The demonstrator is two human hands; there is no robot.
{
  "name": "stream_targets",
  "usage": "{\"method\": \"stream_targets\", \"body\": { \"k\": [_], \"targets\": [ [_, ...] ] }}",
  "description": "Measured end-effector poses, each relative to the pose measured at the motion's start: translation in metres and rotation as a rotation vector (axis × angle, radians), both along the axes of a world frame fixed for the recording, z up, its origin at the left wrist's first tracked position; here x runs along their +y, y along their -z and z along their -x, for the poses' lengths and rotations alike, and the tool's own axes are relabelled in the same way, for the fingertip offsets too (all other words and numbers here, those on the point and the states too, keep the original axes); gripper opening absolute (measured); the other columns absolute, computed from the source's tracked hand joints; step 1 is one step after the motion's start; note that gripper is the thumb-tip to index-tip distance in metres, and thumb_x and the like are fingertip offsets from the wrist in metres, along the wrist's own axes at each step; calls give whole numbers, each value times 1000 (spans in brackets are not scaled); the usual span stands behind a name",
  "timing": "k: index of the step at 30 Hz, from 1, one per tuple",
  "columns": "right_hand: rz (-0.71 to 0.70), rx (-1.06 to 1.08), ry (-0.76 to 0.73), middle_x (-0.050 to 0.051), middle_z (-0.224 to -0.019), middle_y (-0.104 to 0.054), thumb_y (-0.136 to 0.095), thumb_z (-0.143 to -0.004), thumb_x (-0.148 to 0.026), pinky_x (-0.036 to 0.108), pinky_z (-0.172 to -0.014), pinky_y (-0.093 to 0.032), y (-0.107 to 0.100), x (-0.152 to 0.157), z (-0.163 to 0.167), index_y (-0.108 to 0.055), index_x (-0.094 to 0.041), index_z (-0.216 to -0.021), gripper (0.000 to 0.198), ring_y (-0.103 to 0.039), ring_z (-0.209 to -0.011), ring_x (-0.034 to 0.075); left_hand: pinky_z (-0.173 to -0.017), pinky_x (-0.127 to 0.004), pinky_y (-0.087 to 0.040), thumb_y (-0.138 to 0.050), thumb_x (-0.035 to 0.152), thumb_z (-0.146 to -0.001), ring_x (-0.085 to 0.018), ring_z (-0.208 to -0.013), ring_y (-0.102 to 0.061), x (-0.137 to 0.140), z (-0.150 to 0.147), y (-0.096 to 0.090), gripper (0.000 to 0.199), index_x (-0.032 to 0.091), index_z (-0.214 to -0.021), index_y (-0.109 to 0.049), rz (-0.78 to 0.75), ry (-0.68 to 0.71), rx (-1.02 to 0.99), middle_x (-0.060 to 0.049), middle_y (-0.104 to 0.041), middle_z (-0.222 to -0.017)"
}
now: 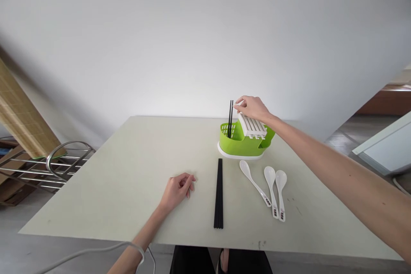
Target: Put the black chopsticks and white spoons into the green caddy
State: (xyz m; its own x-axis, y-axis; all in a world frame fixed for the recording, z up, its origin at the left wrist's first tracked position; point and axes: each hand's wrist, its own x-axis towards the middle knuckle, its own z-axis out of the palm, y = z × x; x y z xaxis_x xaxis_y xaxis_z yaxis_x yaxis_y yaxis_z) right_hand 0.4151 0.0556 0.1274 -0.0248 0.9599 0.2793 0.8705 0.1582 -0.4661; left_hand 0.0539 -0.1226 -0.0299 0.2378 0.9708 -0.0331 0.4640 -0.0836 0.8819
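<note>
My left hand point(177, 190) rests on the table with its fingers loosely curled and nothing visible in them. My right hand point(253, 108) reaches over a green cutlery holder point(242, 147), thumb and forefinger closed at the upper end of two upright black chopsticks point(230, 122). Their lower ends stand in the left compartment. Under that hand, a white slatted rack point(252, 126) sits tilted on the holder's middle. Between my hands lies a bundle of black chopsticks point(218, 195). To its right are three white spoons, one slanted point(255, 183) and two side by side point(271, 190) point(281, 195).
The pale table point(128, 180) stands against a white wall point(180, 43). A metal rack point(64, 165) and a leaning bamboo-like mat point(27, 111) are on the left. A cable point(96, 250) crosses near my left forearm. A white cabinet-like piece point(388, 145) is at the right.
</note>
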Motion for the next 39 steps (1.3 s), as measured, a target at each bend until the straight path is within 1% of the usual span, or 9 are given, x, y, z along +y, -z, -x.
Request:
{"method": "stream_targets", "body": {
  "k": [7,14,17,19,22,24,28,33,39],
  "targets": [
    [-93,65,85,3,-93,-83,-64,-93,-32,33,-84,-50,-11,-23,-26,-66,-22,-120,30,-73,-97,24,-57,-25,-47,-51,60,-99,-13,-51,-58,-1,1,1,47,20,-88,-71,-31,3,5,0,-69,-67],
    [-115,204,102,5,-107,-81,-65,-88,-25,36,-88,-57,-14,-54,-43,-39,-17,-154,71,-77,-81,20,-60,-26,-47,-51,59,-99,-13,-52,-57,-4,0,-1,46,20,-88,-72,-74,4,37,0,-69,-67],
    [-106,443,110,4,-111,-79,-66,-86,-23,35,-82,-61,-26,-65,-39,-21,-20,-163,89,-77,-76,18,-60,-26,-47,-50,59,-99,-14,-53,-57,-5,0,-1,46,20,-88,-72,-92,4,51,0,-68,-67],
    [-67,622,86,6,-113,-77,-65,-87,-22,32,-76,-63,-35,-74,-32,-25,-22,-161,84,-76,-78,17,-61,-26,-47,-50,60,-99,-14,-53,-58,-5,0,-2,46,20,-87,-71,-98,10,60,0,-69,-67],
    [56,676,-19,9,-112,-77,-64,-92,-24,26,-65,-62,-37,-96,-12,-56,-19,-138,47,-75,-78,16,-62,-26,-47,-50,59,-99,-14,-54,-59,-6,-1,-2,46,21,-86,-71,-110,17,70,0,-69,-67],
    [184,618,-128,10,-103,-79,-69,-92,-28,24,-57,-60,-26,-116,8,-70,-17,-114,25,-75,-75,17,-62,-27,-47,-49,59,-99,-15,-54,-59,-6,-1,-2,46,21,-87,-71,-114,15,67,0,-69,-67],
    [567,402,-328,8,-103,-79,-65,-98,-28,19,-52,-58,27,-158,54,-68,-18,-111,17,-77,-73,14,-62,-27,-48,-49,59,-99,-15,-54,-59,-7,0,-2,46,21,-86,-71,-117,18,56,0,-69,-67],
    [700,338,-224,7,-84,-78,-65,-96,-22,18,-43,-53,100,-180,93,-57,-17,-96,10,-74,-58,14,-61,-27,-47,-48,59,-99,-15,-54,-60,-9,2,-1,46,21,-86,-71,-120,17,39,0,-69,-68],
    [722,287,-71,2,-69,-74,-60,-99,-24,21,-45,-53,133,-174,103,-50,-19,-106,14,-74,-54,18,-64,-28,-49,-48,60,-99,-16,-55,-60,-8,3,4,47,21,-86,-71,-134,31,27,0,-70,-67]
  ]
}}
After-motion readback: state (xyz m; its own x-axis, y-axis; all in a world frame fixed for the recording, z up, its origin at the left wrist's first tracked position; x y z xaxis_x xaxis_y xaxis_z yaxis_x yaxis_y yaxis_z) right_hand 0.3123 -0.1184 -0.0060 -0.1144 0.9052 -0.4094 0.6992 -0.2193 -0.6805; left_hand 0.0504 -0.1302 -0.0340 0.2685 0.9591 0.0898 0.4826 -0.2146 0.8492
